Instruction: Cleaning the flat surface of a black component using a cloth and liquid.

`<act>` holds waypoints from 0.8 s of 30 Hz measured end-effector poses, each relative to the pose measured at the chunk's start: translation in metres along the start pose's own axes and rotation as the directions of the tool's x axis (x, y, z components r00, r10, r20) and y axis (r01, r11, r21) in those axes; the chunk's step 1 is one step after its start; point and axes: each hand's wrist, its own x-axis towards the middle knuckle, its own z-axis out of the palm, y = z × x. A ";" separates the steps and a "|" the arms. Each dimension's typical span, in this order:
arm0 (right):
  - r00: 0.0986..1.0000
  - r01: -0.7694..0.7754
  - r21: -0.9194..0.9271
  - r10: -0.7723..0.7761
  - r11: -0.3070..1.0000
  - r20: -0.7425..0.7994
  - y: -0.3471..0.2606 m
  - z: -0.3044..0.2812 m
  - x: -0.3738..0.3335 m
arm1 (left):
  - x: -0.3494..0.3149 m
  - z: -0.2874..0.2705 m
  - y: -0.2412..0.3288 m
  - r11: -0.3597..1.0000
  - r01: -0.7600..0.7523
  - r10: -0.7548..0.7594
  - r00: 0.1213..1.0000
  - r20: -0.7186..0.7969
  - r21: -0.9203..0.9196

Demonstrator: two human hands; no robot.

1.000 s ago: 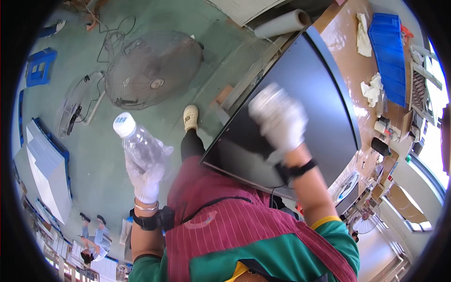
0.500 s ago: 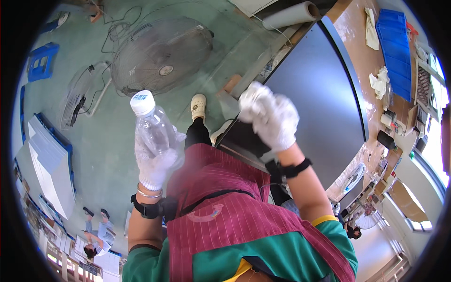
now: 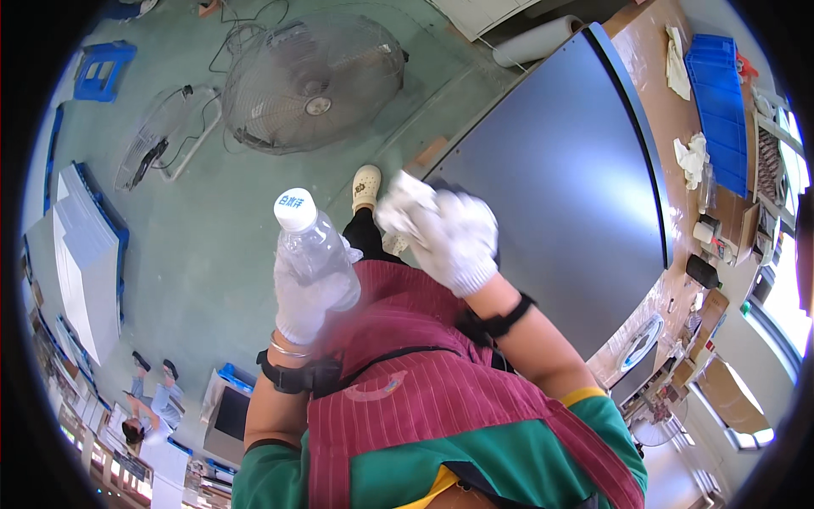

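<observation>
Left hand (image 3: 298,301), gloved, curls round a clear bottle (image 3: 320,250), cap on, well left of the dark panel (image 3: 551,187); gripping its body firmly without squeezing seems wise. Right hand (image 3: 458,242), motion-blurred, clutches what looks like a white cloth (image 3: 407,202) near the panel's corner; a snug bunch should handle best.

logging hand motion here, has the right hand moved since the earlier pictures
Yes. Against the dark panel, the right hand has moved left, from over its surface to its left edge, nearer the bottle.
</observation>
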 end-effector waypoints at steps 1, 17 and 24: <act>1.000 0.018 -0.021 -0.017 1.000 0.021 -0.006 0.005 0.012 | -0.010 0.002 -0.001 0.998 0.016 -0.019 0.999 -0.045 -0.068; 0.993 0.115 -0.019 -0.115 0.993 -0.038 -0.003 0.004 -0.026 | -0.069 -0.023 -0.040 0.996 -0.061 0.051 0.988 -0.149 -0.060; 0.993 0.093 -0.044 -0.096 0.995 -0.066 -0.018 0.008 0.011 | -0.064 -0.031 -0.045 0.997 -0.038 0.048 0.986 -0.157 0.062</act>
